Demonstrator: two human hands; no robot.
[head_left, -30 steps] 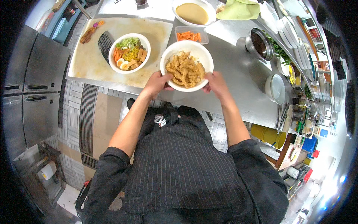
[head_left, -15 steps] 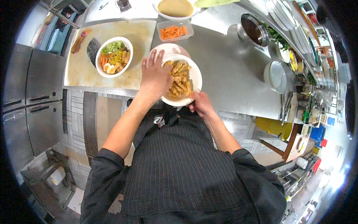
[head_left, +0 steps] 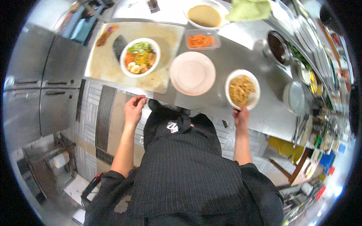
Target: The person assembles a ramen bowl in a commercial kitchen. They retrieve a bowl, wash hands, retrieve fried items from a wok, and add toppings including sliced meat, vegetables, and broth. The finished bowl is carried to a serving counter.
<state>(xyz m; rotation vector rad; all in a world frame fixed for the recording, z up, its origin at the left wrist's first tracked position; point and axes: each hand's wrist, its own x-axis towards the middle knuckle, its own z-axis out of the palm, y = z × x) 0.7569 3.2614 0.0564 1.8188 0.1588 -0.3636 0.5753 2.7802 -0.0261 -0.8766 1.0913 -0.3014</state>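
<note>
My right hand [head_left: 241,115] grips the near rim of a white bowl of fried strips [head_left: 242,89] resting on the steel counter [head_left: 233,56]. To its left lies an empty pale pink plate [head_left: 192,72]. My left hand [head_left: 134,108] hangs loosely curled below the counter edge, holding nothing, close to the front of the cutting board [head_left: 109,66]. A white bowl of mixed salad with egg [head_left: 140,57] stands on that board.
A small tray of orange carrot shreds [head_left: 201,40], a bowl of tan sauce [head_left: 204,16] and a green cloth [head_left: 249,9] sit at the back. A dark pot [head_left: 278,46] and stacked dishes [head_left: 295,98] stand right. Steel cabinets [head_left: 34,86] lie left.
The bowl of fried strips has moved right off the pink plate, held by my right hand alone. My left hand let go and dropped below the counter edge.
</note>
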